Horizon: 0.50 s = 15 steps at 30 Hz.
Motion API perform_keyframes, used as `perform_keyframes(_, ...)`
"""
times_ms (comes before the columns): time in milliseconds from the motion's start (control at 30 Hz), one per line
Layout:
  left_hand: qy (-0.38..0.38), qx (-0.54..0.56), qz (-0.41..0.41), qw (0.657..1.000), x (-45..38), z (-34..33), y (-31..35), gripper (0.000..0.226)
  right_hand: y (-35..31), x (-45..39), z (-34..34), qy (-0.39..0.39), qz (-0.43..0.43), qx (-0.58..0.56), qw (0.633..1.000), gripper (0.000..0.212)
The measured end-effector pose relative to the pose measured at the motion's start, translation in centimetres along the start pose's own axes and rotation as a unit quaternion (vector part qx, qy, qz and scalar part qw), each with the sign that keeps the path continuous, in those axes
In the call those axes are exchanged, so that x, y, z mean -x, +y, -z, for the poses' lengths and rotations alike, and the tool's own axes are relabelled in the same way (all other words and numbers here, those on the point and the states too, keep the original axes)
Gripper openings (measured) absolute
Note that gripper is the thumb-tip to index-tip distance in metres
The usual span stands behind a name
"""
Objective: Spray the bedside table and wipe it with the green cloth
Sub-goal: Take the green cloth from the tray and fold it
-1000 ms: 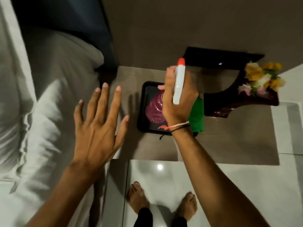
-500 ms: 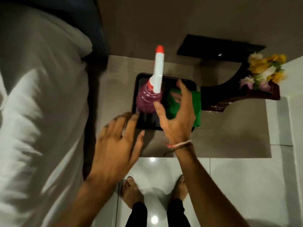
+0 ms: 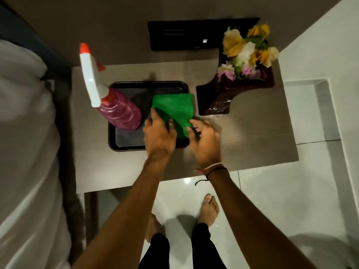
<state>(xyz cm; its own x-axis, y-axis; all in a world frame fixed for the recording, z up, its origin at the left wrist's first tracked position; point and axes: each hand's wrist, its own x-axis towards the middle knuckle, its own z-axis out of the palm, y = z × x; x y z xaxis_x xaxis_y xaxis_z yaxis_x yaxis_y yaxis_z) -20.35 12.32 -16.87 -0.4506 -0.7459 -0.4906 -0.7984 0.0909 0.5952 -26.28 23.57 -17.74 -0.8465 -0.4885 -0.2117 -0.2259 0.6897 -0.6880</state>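
Now both hands, left (image 3: 159,135) and right (image 3: 205,141), grip the green cloth's (image 3: 173,107) near edge over the tray (image 3: 113,136).

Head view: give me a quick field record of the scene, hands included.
surface: bedside table
tray: black tray on the table
bottle: pink spray bottle standing in the tray, no hand on it
cloth: green cloth on the tray's right side
left hand: fingers gripping the cloth
right hand: fingers gripping the cloth
decor: flower arrangement, back right

Black tray (image 3: 128,147), flower arr. (image 3: 246,55), bed (image 3: 25,133)
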Motion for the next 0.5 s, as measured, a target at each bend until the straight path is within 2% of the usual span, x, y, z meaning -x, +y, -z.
perform_keyframes(100,0.027,0.056,0.062,0.996,-1.6,-0.1,0.7,0.059,0.9,-1.1,0.2,0.015,-0.029,-0.06,0.998,0.027)
perform_keyframes(200,-0.007,0.208,0.128,0.97,-2.0,0.6,0.6,0.05,1.3,-1.3,0.5,-0.001,-0.058,-0.128,0.99,0.028)
perform_keyframes(267,-0.047,0.306,0.118,0.944,-1.1,1.3,0.5,0.042,1.5,-0.8,1.1,-0.009,-0.076,-0.195,0.978,0.025)
perform_keyframes(333,-0.107,0.354,0.085,0.925,0.5,2.3,0.2,0.038,1.7,0.4,2.0,-0.005,-0.094,-0.285,0.954,0.021)
perform_keyframes(367,-0.139,0.364,0.069,0.918,1.4,2.9,0.0,0.037,1.8,1.1,2.4,-0.004,-0.11,-0.334,0.936,0.025)
perform_keyframes(400,-0.169,0.37,0.059,0.912,2.3,3.5,-0.2,0.037,2.0,1.9,2.8,-0.012,-0.137,-0.397,0.907,0.035)
perform_keyframes(433,-0.197,0.367,0.048,0.908,3.2,4.0,-0.4,0.038,2.1,2.8,3.2,-0.042,-0.17,-0.476,0.862,0.051)
perform_keyframes(500,-0.25,0.334,0.019,0.909,5.3,4.7,-0.2,0.035,2.7,5.1,4.2,-0.15,-0.198,-0.635,0.731,0.072)
